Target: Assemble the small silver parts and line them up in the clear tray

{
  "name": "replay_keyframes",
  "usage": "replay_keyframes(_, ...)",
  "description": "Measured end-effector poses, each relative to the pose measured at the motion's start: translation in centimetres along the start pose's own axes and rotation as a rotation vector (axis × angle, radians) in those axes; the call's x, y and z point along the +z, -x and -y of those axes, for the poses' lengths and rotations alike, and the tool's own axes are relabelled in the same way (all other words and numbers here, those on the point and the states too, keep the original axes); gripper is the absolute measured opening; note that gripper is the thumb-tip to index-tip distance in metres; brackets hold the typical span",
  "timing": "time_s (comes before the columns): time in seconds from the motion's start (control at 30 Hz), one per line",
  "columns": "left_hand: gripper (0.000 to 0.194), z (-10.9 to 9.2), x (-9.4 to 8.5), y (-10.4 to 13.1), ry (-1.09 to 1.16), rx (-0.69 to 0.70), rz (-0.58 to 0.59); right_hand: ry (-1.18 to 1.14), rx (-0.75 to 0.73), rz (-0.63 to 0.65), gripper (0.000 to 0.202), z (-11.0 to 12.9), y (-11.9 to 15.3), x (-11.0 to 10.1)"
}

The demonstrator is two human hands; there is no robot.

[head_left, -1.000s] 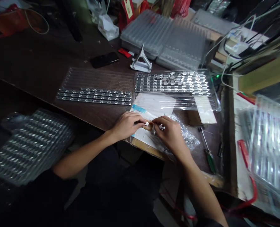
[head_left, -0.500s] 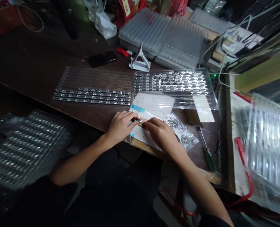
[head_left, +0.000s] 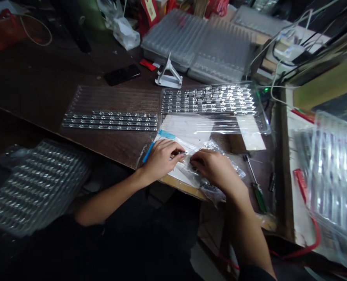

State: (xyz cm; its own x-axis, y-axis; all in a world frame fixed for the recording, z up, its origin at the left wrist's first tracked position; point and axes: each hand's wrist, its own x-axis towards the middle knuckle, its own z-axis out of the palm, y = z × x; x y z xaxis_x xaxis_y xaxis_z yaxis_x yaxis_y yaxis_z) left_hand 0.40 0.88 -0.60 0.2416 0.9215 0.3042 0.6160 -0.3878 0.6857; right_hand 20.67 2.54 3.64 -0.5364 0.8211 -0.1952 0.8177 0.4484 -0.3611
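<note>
My left hand (head_left: 163, 158) pinches a small dark part with metal pins (head_left: 182, 152) between thumb and index finger, above a white sheet (head_left: 180, 174) with blue tape. To its right, my right hand (head_left: 212, 166) has its fingers closed at a clear plastic bag (head_left: 234, 166) of small metallic pieces; whatever is between the fingertips is too small to name. Behind the hands lies a clear tray (head_left: 214, 127) with rows of small parts in its upper half. Another ribbed tray (head_left: 114, 95), left of it, has several filled rows along its near side.
A green-handled screwdriver (head_left: 258, 197) lies at the right. Behind the trays are a phone (head_left: 122, 75), a white stand (head_left: 169, 80) and stacked clear trays (head_left: 173, 37). More trays stand at lower left (head_left: 35, 187) and far right (head_left: 337, 168).
Both hands have moved right, the left still with its small part. My right hand has left the spot beside the left fingertips and is now at the bag, which has shifted toward the near edge.
</note>
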Motion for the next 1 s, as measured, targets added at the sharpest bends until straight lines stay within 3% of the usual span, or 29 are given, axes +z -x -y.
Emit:
replay_keyframes(0.4,0.007,0.0,-0.1,0.1,-0.025,-0.031,0.0,-0.18,-0.045,-0.089,0.022,-0.6,0.2,0.3)
replay_keyframes(0.6,0.009,0.1,0.1,0.1,-0.031,-0.03,0.019,-0.332,-0.067,-0.263,0.02,-0.6,0.3,0.2)
replay_keyframes(0.73,0.008,0.0,0.0,0.1,-0.047,-0.043,0.036,-0.4,-0.098,-0.296,0.02,-0.5,0.2,0.1)
replay_keyframes(1.0,0.007,0.0,-0.1,0.4,0.017,0.013,-0.042,-0.292,-0.056,-0.396,0.021,-0.5,-1.1,1.4)
